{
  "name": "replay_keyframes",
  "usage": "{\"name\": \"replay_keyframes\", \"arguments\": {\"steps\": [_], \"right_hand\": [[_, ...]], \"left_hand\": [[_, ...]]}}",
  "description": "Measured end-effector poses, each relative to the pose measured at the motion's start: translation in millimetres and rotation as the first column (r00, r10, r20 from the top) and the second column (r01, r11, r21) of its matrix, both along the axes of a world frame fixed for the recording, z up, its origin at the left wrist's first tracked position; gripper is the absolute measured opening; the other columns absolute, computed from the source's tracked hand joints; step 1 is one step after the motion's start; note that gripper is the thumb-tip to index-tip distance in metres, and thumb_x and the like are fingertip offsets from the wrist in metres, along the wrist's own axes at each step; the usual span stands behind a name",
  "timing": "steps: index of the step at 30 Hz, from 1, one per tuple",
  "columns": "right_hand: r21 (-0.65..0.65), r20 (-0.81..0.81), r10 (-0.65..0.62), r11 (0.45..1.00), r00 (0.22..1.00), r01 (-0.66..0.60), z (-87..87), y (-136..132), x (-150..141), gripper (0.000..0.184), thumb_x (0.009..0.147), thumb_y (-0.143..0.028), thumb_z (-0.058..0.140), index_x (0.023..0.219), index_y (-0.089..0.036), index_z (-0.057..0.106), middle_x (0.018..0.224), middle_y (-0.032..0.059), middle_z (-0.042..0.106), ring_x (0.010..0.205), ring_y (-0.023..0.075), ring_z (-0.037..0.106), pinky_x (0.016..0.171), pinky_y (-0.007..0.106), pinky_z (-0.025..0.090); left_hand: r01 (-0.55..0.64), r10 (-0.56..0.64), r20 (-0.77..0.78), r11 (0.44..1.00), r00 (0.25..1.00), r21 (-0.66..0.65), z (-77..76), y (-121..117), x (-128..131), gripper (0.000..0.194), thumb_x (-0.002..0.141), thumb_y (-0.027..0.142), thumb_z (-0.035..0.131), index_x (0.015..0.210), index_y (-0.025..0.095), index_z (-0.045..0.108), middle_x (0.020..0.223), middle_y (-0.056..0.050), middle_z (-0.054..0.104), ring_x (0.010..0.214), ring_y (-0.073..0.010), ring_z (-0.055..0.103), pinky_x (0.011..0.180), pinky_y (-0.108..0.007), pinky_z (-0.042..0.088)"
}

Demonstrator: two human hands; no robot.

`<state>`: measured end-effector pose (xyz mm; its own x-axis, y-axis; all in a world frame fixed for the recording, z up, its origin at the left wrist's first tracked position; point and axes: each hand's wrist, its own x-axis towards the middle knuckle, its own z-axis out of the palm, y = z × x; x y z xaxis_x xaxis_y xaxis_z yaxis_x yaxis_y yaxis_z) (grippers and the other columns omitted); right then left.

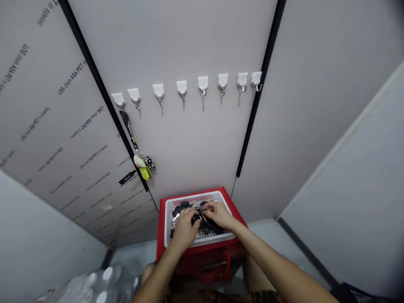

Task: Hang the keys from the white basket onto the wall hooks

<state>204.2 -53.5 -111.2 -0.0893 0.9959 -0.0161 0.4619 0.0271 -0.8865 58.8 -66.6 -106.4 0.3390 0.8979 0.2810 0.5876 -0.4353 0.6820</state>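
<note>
Both hands work over a white perforated plastic basket (166, 229) holding dark keychains (180, 208). My left hand (185, 229) is on the near left side, its fingers curled round the edge of a black keychain (213, 226). From the right, my right hand (217, 213) pinches the metal ring end of the same keychain. Fingers hide part of it, and the small pieces beneath are hard to make out. Up on the wall, another keychain (145, 171) with a black strap and yellow-green charms hangs from the leftmost white hook (119, 100).
Several white adhesive hooks (182, 88) run in a row across the grey wall panel. Under the basket is a red box-like bag (161, 219) with a handle. Plastic bottles (109, 275) with white caps stand at lower left. Side panels close in left and right.
</note>
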Motion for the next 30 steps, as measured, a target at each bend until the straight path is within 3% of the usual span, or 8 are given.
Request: {"name": "replay_keyframes", "arguments": {"steps": [5,8,12,15,17,20,22,30], "right_hand": [[0.055,-0.338,-0.193,0.973,0.921,0.224,18.2,5.9,2.3,0.014,0.061,-0.026,0.041,0.065,-0.015,0.048,0.048,-0.0033,0.046,0.044,0.0079,0.041,0.045,0.020,0.033],[0.024,-0.431,-0.232,0.963,0.872,0.268,30.9,11.1,0.1,0.021,0.062,-0.031,0.040,0.073,-0.015,0.049,0.048,-0.0033,0.047,0.041,0.0077,0.040,0.043,0.020,0.032],[0.086,-0.378,-0.201,0.964,0.904,0.251,43.4,11.8,-11.7,0.022,0.063,-0.033,0.040,0.069,-0.014,0.049,0.052,-0.0015,0.050,0.043,0.0077,0.041,0.042,0.019,0.032],[0.159,-0.315,-0.182,0.957,0.931,0.241,51.2,7.3,-20.9,0.021,0.065,-0.032,0.038,0.068,-0.015,0.050,0.055,-0.0002,0.051,0.047,0.0087,0.044,0.045,0.020,0.035],[0.204,-0.286,-0.154,0.954,0.946,0.217,55.4,1.9,-25.5,0.020,0.066,-0.029,0.037,0.069,-0.015,0.050,0.058,0.0005,0.052,0.052,0.0097,0.046,0.050,0.021,0.037],[0.250,-0.220,-0.013,0.966,0.976,0.069,57.6,-9.0,-31.8,0.018,0.067,-0.025,0.035,0.067,-0.016,0.051,0.061,0.0007,0.054,0.060,0.0109,0.049,0.058,0.022,0.039],[0.246,-0.184,0.080,0.969,0.980,-0.033,55.4,-15.7,-35.8,0.016,0.065,-0.020,0.036,0.068,-0.017,0.052,0.065,0.0007,0.054,0.065,0.0114,0.050,0.063,0.023,0.039],[0.192,-0.138,0.022,0.981,0.990,0.005,50.4,-14.9,-47.5,0.021,0.063,-0.028,0.041,0.075,-0.015,0.053,0.068,0.0023,0.056,0.064,0.0129,0.050,0.059,0.023,0.039]], "left_hand": [[-0.052,0.056,0.136,0.998,0.989,-0.033,9.0,-3.1,-0.1,0.016,0.061,0.013,0.042,0.070,0.018,0.054,0.080,-0.002,0.054,0.081,-0.0148,0.045,0.075,-0.030,0.032],[-0.039,0.116,0.352,0.975,0.929,-0.218,16.1,-4.5,9.3,0.016,0.064,0.019,0.039,0.069,0.016,0.054,0.070,-0.002,0.056,0.068,-0.0121,0.049,0.064,-0.026,0.036],[0.167,0.224,0.506,0.770,0.833,-0.616,16.9,-3.3,25.1,0.023,0.062,0.032,0.042,0.065,0.012,0.052,0.057,-0.002,0.054,0.045,-0.0080,0.046,0.041,-0.019,0.031],[0.288,0.337,0.597,0.641,0.728,-0.712,15.8,-1.3,27.9,0.030,0.059,0.040,0.046,0.066,0.011,0.051,0.059,-0.003,0.054,0.047,-0.0081,0.048,0.042,-0.018,0.031],[0.354,0.443,0.678,0.613,0.587,-0.706,17.4,0.7,24.6,0.034,0.059,0.043,0.045,0.072,0.013,0.050,0.059,-0.002,0.053,0.049,-0.0077,0.048,0.044,-0.018,0.032],[0.373,0.508,0.762,0.670,0.401,-0.642,22.1,5.0,16.1,0.031,0.057,0.042,0.049,0.071,0.015,0.050,0.058,0.001,0.051,0.048,-0.0055,0.046,0.045,-0.017,0.031],[0.336,0.477,0.798,0.732,0.370,-0.593,24.4,8.1,10.7,0.028,0.054,0.038,0.053,0.067,0.014,0.051,0.055,0.002,0.048,0.046,-0.0044,0.043,0.044,-0.016,0.030],[0.155,0.285,0.721,0.865,0.631,-0.478,25.6,2.8,1.8,0.018,0.055,0.029,0.051,0.060,0.012,0.054,0.043,0.005,0.042,0.037,-0.0031,0.033,0.038,-0.016,0.023]]}}
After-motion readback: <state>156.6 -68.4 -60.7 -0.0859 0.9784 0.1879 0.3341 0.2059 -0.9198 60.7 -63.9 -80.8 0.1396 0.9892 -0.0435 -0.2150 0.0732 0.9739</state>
